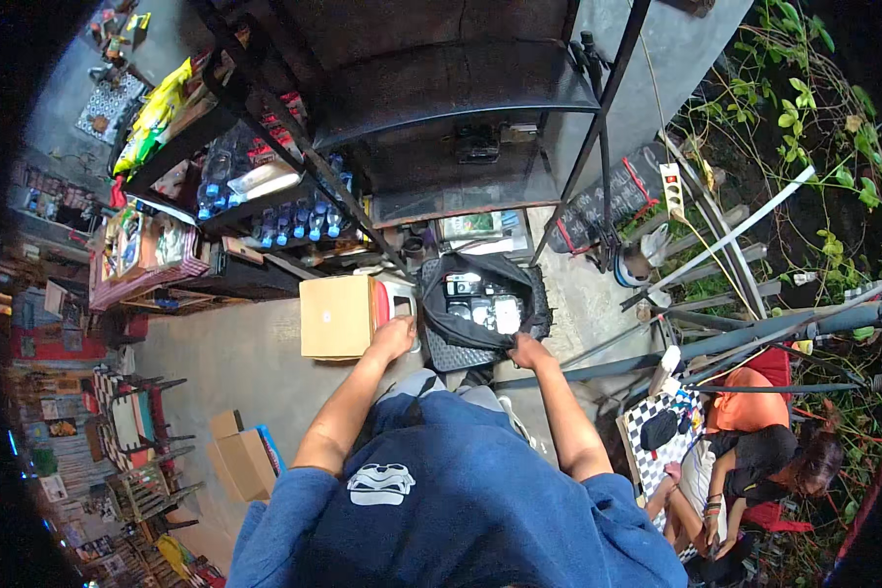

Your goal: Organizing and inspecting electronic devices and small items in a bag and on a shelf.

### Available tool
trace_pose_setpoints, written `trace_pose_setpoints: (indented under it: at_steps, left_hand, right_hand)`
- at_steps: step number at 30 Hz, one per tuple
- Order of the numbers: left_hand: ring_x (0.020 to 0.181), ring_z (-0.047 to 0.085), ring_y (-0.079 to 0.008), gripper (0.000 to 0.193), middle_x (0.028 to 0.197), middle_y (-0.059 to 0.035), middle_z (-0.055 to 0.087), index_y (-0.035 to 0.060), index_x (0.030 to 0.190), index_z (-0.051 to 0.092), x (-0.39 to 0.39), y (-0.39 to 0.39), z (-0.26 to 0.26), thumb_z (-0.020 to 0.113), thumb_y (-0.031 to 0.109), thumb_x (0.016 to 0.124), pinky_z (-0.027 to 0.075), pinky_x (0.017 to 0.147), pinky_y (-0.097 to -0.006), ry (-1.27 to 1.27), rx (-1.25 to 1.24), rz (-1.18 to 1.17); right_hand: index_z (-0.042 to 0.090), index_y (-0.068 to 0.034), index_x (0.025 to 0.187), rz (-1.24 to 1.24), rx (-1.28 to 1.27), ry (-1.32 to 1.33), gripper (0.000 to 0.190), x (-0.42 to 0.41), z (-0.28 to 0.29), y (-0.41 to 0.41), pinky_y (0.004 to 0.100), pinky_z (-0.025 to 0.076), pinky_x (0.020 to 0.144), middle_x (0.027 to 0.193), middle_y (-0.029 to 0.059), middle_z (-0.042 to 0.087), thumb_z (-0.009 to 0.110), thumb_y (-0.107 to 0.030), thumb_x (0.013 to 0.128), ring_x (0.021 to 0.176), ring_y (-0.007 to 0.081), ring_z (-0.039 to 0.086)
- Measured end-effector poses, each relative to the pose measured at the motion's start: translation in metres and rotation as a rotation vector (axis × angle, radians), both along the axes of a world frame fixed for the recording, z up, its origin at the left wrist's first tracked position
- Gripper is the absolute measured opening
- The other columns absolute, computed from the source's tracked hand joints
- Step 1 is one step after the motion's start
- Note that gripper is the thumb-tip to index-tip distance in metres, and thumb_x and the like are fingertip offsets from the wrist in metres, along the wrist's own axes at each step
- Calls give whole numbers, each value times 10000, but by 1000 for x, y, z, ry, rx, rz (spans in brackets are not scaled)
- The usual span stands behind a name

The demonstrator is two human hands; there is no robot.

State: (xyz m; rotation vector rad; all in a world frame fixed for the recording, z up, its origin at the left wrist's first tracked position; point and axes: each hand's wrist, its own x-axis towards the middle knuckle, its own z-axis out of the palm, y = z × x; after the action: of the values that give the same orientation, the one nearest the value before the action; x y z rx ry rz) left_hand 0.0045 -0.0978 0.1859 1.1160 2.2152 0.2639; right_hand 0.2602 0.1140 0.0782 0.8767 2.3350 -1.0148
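A black fabric bag (441,294) lies open in front of me on a dark textured mat (461,356), with several small cameras or similar devices (485,303) inside, some in clear wrapping. My right hand (531,352) grips the bag's near right edge. My left hand (395,336) is at the near right corner of a closed cardboard box (338,317), beside a red and white object (403,303); its fingers are curled, and whether they hold anything is unclear.
Dark metal shelving (456,110) stands ahead, with water bottles (301,224) at its left. An open cardboard carton (242,463) is on the floor at left. Metal poles (816,320) cross the right side. Two people may sit by a checkered table (643,448); one person's arm (720,485) shows.
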Motion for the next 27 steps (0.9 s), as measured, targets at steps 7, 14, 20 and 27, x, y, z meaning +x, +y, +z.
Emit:
trace_pose_setpoints:
  at_steps: [7, 14, 20, 27]
  left_hand:
    - [970, 598, -376, 240, 996, -218, 633, 25, 1001, 589, -22, -25, -22, 524, 160, 813, 467, 835, -465, -69, 5, 26]
    - [919, 604, -398, 211, 940, -229, 638, 19, 937, 610, -45, -61, -43, 530, 168, 811, 478, 791, -470, -175, 10, 26]
    - [922, 623, -366, 241, 945, -224, 647, 32, 974, 628, -52, -94, -63, 538, 202, 829, 492, 802, -437, -205, 8, -66]
    - [919, 632, -352, 244, 948, -218, 651, 49, 975, 637, -61, -129, -105, 559, 201, 801, 494, 804, -425, -224, -47, -10]
  right_hand:
    - [512, 59, 1178, 5, 51, 42, 512, -2, 2, -19, 405, 431, 956, 1174, 276, 556, 601, -275, 801, 1124, 373, 531]
    - [536, 59, 1126, -100, 21, -57, 478, 15, -7, -52, 411, 454, 913, 1116, 281, 585, 606, -242, 761, 1077, 379, 562]
    - [532, 22, 1207, -270, -46, -162, 523, 38, 6, -90, 379, 438, 956, 1202, 241, 562, 634, -248, 770, 1128, 345, 544]
    - [554, 1, 1185, -287, -111, -221, 537, 41, 47, -114, 390, 430, 953, 1206, 239, 560, 608, -328, 765, 1143, 342, 532]
